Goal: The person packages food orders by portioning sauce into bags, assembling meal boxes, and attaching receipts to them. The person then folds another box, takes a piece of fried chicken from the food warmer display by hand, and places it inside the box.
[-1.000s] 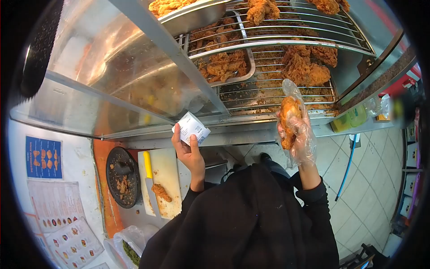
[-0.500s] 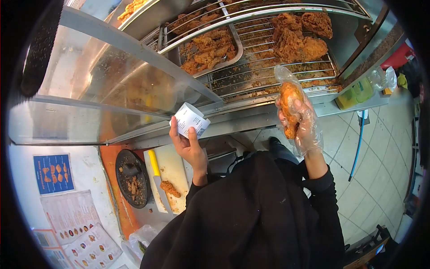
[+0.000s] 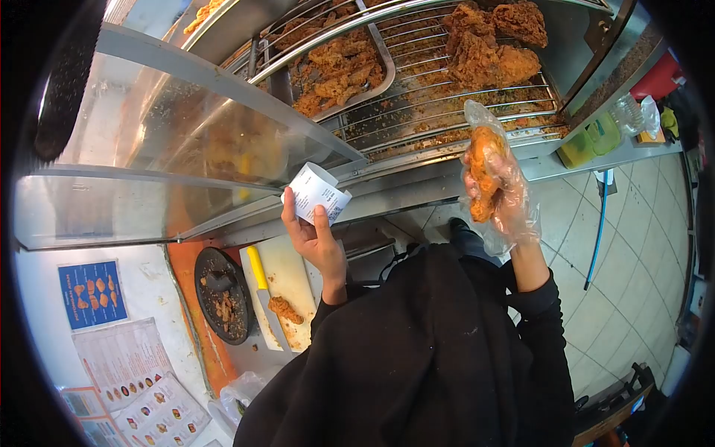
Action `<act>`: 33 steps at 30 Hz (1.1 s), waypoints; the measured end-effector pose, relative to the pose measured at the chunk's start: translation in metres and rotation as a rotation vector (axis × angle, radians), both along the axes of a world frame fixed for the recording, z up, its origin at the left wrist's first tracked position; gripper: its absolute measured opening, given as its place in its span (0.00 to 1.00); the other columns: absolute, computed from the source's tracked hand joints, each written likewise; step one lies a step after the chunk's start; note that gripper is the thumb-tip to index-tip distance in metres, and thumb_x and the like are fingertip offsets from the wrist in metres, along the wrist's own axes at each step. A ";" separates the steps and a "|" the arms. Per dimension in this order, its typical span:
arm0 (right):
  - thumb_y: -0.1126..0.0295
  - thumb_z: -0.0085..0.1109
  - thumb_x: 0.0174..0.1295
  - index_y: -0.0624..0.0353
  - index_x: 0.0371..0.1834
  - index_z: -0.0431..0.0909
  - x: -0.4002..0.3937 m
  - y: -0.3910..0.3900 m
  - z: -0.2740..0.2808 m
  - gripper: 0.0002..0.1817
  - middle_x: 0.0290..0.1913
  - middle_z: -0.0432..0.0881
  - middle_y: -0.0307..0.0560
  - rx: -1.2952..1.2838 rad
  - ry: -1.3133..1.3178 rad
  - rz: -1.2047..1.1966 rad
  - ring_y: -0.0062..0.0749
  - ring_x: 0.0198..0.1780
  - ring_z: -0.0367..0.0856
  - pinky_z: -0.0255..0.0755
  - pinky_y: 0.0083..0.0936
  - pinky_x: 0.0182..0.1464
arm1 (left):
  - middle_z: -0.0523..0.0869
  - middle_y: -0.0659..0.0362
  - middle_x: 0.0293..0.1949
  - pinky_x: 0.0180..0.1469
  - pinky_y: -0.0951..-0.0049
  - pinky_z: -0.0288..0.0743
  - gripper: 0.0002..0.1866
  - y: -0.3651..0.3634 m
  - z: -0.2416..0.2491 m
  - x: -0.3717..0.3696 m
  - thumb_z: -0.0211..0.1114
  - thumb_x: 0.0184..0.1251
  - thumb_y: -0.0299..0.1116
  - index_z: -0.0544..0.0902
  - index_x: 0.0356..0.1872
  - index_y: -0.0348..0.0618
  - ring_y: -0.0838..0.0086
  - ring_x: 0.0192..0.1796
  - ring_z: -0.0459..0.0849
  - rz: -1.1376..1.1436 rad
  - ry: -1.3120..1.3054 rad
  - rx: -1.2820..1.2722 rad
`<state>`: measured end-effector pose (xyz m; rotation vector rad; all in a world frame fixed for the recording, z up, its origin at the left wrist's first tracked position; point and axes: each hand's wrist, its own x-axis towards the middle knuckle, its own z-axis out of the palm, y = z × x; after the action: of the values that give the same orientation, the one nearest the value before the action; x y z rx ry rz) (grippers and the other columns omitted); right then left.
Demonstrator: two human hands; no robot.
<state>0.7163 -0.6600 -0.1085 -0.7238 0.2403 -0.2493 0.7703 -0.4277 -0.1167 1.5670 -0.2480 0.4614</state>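
My left hand (image 3: 316, 242) pinches a curled white printed receipt (image 3: 316, 195) between thumb and fingers, in front of the glass panel. In a clear plastic glove, my right hand (image 3: 508, 190) is wrapped round a piece of fried chicken (image 3: 485, 167), just in front of the display rack. Several large fried chicken pieces (image 3: 495, 59) lie on the wire rack (image 3: 417, 97) above my right hand. To their left a metal tray (image 3: 389, 63) holds smaller fried pieces.
At lower left are a cutting board (image 3: 287, 261), a yellow-handled knife (image 3: 258, 270), another chicken piece (image 3: 285, 309) and a dark stone mortar (image 3: 242, 324). A green container (image 3: 588, 145) stands at the right. A blue stick (image 3: 597, 238) crosses the tiled floor.
The view has shifted slightly. My right hand and its chicken sit a little further right in the view. Both hands keep their hold.
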 end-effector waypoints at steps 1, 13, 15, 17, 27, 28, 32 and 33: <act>0.56 0.53 0.57 0.59 0.53 0.62 0.000 0.002 0.004 0.26 0.34 0.71 0.47 0.005 -0.020 0.002 0.23 0.24 0.69 0.64 0.12 0.21 | 0.65 0.53 0.56 0.55 0.73 0.65 0.25 -0.001 0.000 -0.001 0.52 0.62 0.23 0.59 0.61 0.37 0.72 0.55 0.68 0.000 0.003 -0.006; 0.57 0.52 0.59 0.61 0.54 0.64 -0.001 -0.001 0.011 0.24 0.26 0.71 0.41 -0.177 0.045 0.099 0.16 0.22 0.68 0.62 0.09 0.22 | 0.65 0.53 0.56 0.55 0.73 0.65 0.25 0.007 -0.005 -0.006 0.52 0.62 0.23 0.60 0.61 0.37 0.71 0.56 0.68 0.007 0.011 -0.065; 0.55 0.51 0.60 0.61 0.54 0.64 0.001 0.002 0.012 0.25 0.26 0.70 0.41 -0.216 0.078 0.087 0.16 0.22 0.67 0.61 0.08 0.22 | 0.65 0.53 0.56 0.55 0.72 0.65 0.25 0.009 -0.005 -0.007 0.52 0.62 0.23 0.60 0.61 0.37 0.71 0.56 0.68 0.012 0.023 -0.071; 0.55 0.50 0.61 0.61 0.55 0.64 0.007 0.005 0.007 0.25 0.27 0.71 0.41 -0.202 0.084 0.080 0.17 0.23 0.68 0.62 0.09 0.23 | 0.65 0.53 0.56 0.55 0.72 0.65 0.25 0.011 -0.005 -0.008 0.51 0.62 0.22 0.60 0.61 0.37 0.71 0.56 0.68 0.016 0.028 -0.075; 0.59 0.49 0.61 0.56 0.63 0.54 0.035 0.005 0.015 0.29 0.55 0.65 0.60 0.325 -0.248 0.465 0.42 0.46 0.72 0.67 0.36 0.52 | 0.65 0.54 0.54 0.56 0.72 0.64 0.25 0.027 -0.010 -0.012 0.51 0.62 0.22 0.60 0.61 0.37 0.71 0.55 0.67 0.077 0.017 -0.116; 0.60 0.49 0.61 0.56 0.64 0.54 0.036 0.008 0.017 0.29 0.56 0.64 0.61 0.262 -0.250 0.441 0.42 0.46 0.72 0.67 0.36 0.52 | 0.65 0.54 0.54 0.56 0.72 0.64 0.24 0.029 -0.010 -0.012 0.51 0.62 0.22 0.60 0.61 0.37 0.71 0.55 0.67 0.091 0.013 -0.105; 0.63 0.51 0.60 0.63 0.60 0.58 0.037 0.013 0.010 0.27 0.52 0.70 0.57 0.193 -0.175 0.438 0.39 0.49 0.73 0.68 0.36 0.52 | 0.66 0.53 0.55 0.57 0.71 0.63 0.25 0.038 -0.009 -0.016 0.51 0.62 0.22 0.59 0.61 0.37 0.70 0.56 0.67 0.140 -0.014 -0.077; 0.63 0.52 0.60 0.65 0.57 0.62 0.037 0.015 0.008 0.25 0.48 0.74 0.53 0.240 -0.147 0.416 0.37 0.48 0.74 0.71 0.34 0.49 | 0.66 0.51 0.56 0.57 0.70 0.63 0.25 0.043 -0.012 -0.016 0.50 0.62 0.22 0.58 0.62 0.37 0.69 0.57 0.68 0.151 -0.014 -0.064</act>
<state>0.7534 -0.6446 -0.1007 -0.5002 -0.0242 0.1220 0.7541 -0.3849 -0.1291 1.5262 -0.1246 0.5926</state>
